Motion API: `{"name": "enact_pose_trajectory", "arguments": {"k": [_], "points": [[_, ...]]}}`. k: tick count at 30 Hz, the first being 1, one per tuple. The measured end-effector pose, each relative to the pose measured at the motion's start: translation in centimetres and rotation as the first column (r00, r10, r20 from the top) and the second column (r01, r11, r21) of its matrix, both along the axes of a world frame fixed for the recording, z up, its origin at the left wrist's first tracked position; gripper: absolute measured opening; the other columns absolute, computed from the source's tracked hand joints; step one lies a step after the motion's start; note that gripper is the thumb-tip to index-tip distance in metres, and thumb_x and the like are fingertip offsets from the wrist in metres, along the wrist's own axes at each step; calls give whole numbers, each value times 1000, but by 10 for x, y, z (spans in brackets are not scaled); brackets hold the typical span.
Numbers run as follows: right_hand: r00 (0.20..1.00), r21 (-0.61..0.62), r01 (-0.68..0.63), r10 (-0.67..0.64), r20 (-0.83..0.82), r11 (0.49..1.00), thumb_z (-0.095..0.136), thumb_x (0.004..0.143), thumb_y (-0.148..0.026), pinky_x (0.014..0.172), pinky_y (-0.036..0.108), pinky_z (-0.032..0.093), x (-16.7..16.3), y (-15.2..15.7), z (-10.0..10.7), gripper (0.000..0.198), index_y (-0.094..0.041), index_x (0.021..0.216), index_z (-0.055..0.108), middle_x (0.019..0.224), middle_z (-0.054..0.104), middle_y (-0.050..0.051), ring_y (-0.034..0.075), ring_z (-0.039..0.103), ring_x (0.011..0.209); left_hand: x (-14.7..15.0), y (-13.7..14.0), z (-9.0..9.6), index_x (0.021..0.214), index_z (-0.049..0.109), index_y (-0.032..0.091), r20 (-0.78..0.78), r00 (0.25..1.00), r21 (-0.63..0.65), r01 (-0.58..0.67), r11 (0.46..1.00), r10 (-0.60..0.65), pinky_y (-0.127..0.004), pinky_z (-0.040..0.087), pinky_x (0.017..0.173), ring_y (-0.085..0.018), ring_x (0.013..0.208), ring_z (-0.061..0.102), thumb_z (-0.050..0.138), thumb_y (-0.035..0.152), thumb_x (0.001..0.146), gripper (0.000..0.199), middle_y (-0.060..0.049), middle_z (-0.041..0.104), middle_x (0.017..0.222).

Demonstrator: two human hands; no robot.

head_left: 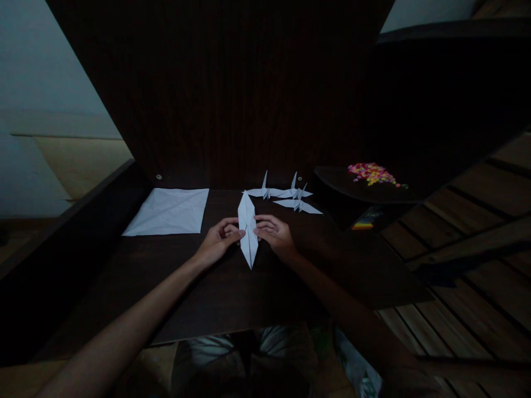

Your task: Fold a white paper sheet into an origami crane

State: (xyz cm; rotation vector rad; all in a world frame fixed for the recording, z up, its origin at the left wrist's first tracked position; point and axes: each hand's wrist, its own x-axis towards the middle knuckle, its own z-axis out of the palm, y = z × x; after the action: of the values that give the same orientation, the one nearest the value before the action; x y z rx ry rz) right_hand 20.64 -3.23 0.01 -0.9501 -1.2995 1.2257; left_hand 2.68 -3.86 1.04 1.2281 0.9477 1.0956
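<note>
Brown wood came first: the tabletop ran its near edge just past the person's clothed legs, with wooden slats off to the right. Two bare forearms stretched over that edge, angling inward, and there, mid-table, was the action! The left hand had its grip closed on the left edge of a folded white paper, thumb pressed on the upper face. The right hand mirrored it neatly, its grip pinched on the opposite edge. Long, narrow, pointed at both ends, the paper sat squarely between the two, a slit running down its near half; whether it touched the wood below, one could not tell. Out left, just beyond the hand, lay a creased white sheet, spread flat. And past the right hand, what a cluster: three paper cranes, wings spread, one in front of the other two. Farther right, a rounded shelf carried a scatter of tiny pieces, pink, red and yellow. Behind it all, a dark panel rose, a pale wall at its left.
</note>
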Motion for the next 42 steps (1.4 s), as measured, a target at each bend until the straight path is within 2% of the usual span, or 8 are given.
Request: {"name": "enact_pose_trajectory", "arguments": {"k": [2,6,10,14,20,28,32,42], "points": [[1000,2,-8,8,-14,1000,74,61,-31,55,26,49,0,-1,0,39,-18,95,61,71,65,0,13,60,60,1,0,-1,100,57,16,-2,1000,12,-20,1000,20,-26,45,69,-12,62,58,76,33,63,45,6,59,61],[999,-9,-20,20,-33,1000,75,60,-31,52,24,48,-1,-1,0,42,-19,96,56,69,64,-2,11,59,56,1,-1,-1,112,50,17,27,999,23,-31,999,31,-25,45,68,-12,64,59,76,31,64,56,5,60,65],[999,-8,8,-8,-36,1000,74,63,-31,50,24,47,-3,-1,-1,42,-20,97,52,65,63,-4,10,57,52,0,-4,1,120,41,19,42,999,47,8,999,-10,-23,44,64,-11,62,58,76,26,65,66,5,59,67],[999,3,11,-11,-46,1000,72,66,-34,49,23,46,-4,-1,0,38,-20,96,52,63,61,-5,10,56,50,1,-7,3,122,38,20,35,998,76,52,996,-55,-23,44,62,-10,60,57,75,24,67,66,6,57,66],[999,12,0,1,-38,1000,72,66,-34,50,25,46,-4,-2,2,37,-19,94,53,64,61,-4,11,57,50,1,-7,0,117,39,19,-9,1000,123,21,992,-20,-20,38,57,-8,54,51,73,24,69,59,8,54,63],[998,14,-24,25,-64,1000,72,66,-31,49,25,47,-6,-2,-1,34,-19,93,54,61,62,-5,10,57,48,-1,-7,0,96,36,22,-22,999,167,44,985,-40,-18,34,54,-6,51,45,73,27,70,46,11,49,58],[998,6,-10,10,-67,1000,72,65,-30,51,24,47,-4,-1,-1,34,-18,92,56,60,62,-5,10,57,50,1,-8,3,100,41,21,-15,999,121,54,991,-53,-19,35,54,-7,52,48,74,30,69,46,9,52,59],[996,-10,-15,14,-86,1000,74,64,-30,47,24,48,-5,-2,0,30,-18,84,56,59,63,-4,11,58,46,3,-3,-1,95,55,16,56,998,9,-36,999,36,-24,44,64,-10,59,57,78,31,62,43,6,59,61]]}}
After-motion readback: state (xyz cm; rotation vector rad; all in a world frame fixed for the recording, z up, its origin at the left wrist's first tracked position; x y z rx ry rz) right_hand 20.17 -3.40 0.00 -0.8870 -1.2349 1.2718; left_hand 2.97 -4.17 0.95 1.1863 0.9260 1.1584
